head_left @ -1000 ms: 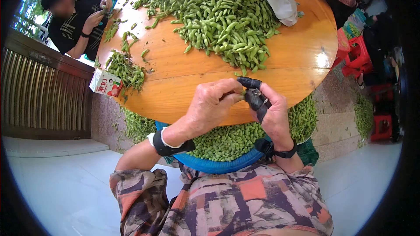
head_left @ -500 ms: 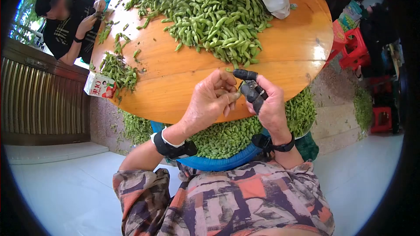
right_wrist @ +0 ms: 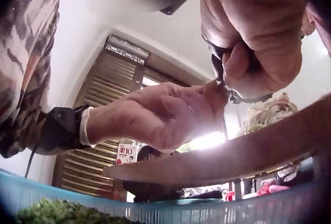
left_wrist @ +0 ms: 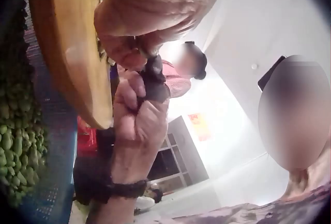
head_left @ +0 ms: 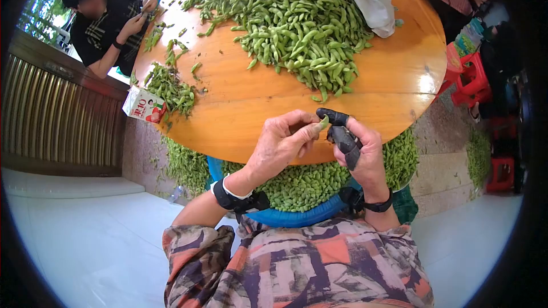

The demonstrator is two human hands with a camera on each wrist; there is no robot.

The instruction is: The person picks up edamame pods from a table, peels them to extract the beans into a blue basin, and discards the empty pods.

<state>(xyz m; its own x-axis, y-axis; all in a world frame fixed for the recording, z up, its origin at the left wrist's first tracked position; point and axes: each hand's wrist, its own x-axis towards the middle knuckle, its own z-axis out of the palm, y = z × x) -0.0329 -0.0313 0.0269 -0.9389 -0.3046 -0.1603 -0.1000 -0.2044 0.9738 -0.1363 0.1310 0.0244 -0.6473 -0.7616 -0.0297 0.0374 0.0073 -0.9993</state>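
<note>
Between thumb and fingers, my left hand (head_left: pixel 285 144) pinches a green pod (head_left: pixel 324 122) above the table's near edge. My right hand (head_left: pixel 364 151) is just right of it, with black coverings on index finger and thumb. These two digits stand apart, the index by the pod's upper end; its other fingers are bent. In the left wrist view the black-covered digits of the right hand (left_wrist: pixel 139 110) meet the left fingertips. The right wrist view shows the left hand (right_wrist: pixel 160 115) reaching to the right hand (right_wrist: pixel 258 43). A heap of pods (head_left: pixel 302 28) lies beyond.
Under the wooden table's (head_left: pixel 228 131) edge is a blue basket (head_left: pixel 297 218) of shelled beans (head_left: pixel 302 185). Left on the table are a carton (head_left: pixel 144 104) and loose pods (head_left: pixel 171 88). White cloth (head_left: pixel 365 0) lies on the heap. People sit at both far sides; red stools (head_left: pixel 472 82) stand right.
The pod now shows clearly in my left fingers. My right index finger and thumb have spread apart. The head view has shifted slightly.
</note>
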